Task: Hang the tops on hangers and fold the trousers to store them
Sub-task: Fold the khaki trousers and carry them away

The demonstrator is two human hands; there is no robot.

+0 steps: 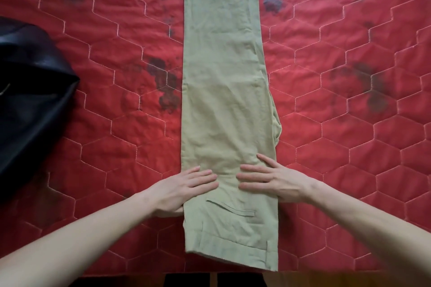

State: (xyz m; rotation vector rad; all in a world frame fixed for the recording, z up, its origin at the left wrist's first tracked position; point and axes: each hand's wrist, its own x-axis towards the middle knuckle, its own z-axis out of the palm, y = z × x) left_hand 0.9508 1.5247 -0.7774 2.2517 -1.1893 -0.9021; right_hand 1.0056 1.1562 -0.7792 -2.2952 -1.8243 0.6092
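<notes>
Two hands press flat on the pale green trousers point(224, 100), which lie folded lengthwise down the middle of the red quilted bedspread point(116, 147), waistband nearest the person. The left hand point(186, 186) and right hand point(275, 182) rest just above the back pocket, fingers straight, the grip of each apart. A black garment point(30, 91) lies at the left edge.

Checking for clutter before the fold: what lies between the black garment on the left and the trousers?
In the head view only bare red quilt lies between the black garment and the trousers.
</notes>
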